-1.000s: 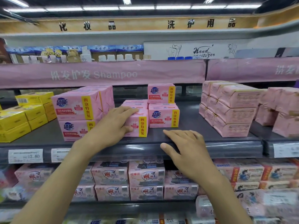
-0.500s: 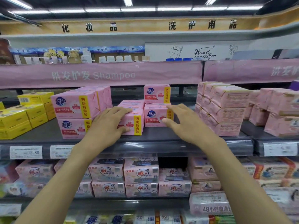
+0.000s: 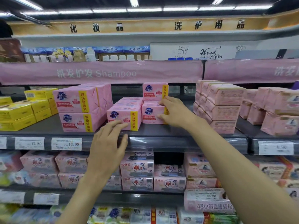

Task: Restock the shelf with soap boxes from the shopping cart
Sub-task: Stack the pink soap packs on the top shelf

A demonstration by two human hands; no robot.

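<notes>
Mid shelf (image 3: 161, 136), dark grey board. Right hand (image 3: 177, 113) grasps the right end of the lower soap box (image 3: 151, 114): fingers curled over its top edge, thumb against the front face low down. That box sits on the shelf board, with an upper soap box (image 3: 154, 91) stacked on it. Left hand (image 3: 108, 143) is released, fingers spread and relaxed, fingertips lying on the lower front of the middle soap box (image 3: 124, 116). This one stands just left of the held box, touching or nearly so. Further left, two large pink packs (image 3: 77, 110) stacked; yellow boxes (image 3: 24, 113) at far left. Paper-wrapped pink packs (image 3: 223, 107) to the right. Price tags (image 3: 66, 143) along the shelf lip; pink banner (image 3: 97, 73) above.
</notes>
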